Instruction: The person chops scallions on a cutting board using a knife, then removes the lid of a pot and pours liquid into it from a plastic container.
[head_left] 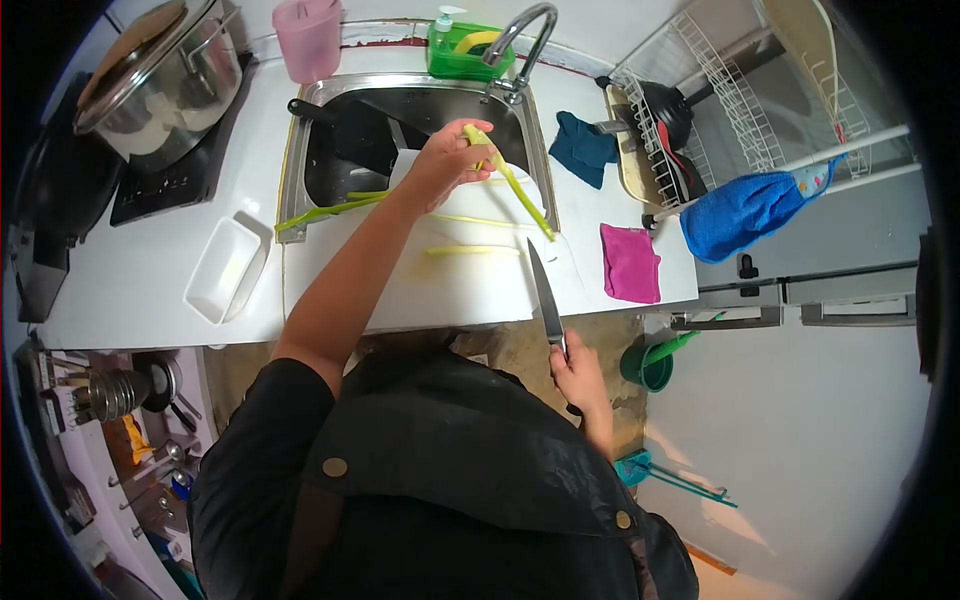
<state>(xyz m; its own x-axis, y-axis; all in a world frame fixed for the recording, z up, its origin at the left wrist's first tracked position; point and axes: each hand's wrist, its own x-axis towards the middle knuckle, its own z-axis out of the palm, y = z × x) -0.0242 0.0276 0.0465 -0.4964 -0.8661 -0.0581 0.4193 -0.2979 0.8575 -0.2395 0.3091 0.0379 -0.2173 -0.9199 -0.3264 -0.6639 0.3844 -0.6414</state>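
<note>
My left hand (452, 168) is raised over the front of the sink, its fingers closed round a long light-green celery-like stalk (522, 205) that slants down to the right. Lower right, my right hand (580, 372) grips the handle of a kitchen knife (543, 285), its blade pointing up toward the stalk's lower end but apart from it. Beneath the left hand lies a white cutting board (495, 203) with thin pale stalk lengths (470, 250) around it. More green stalks (325, 210) stick out to the left, partly hidden by my forearm.
Behind the board is a metal sink (300, 160) with a dark pan (360, 135) in it and a curved faucet (540, 45) above. A white dish (222, 270) and a large pot (165, 95) stand left. Cloths (630, 263) and a wire dish rack (725, 85) are right.
</note>
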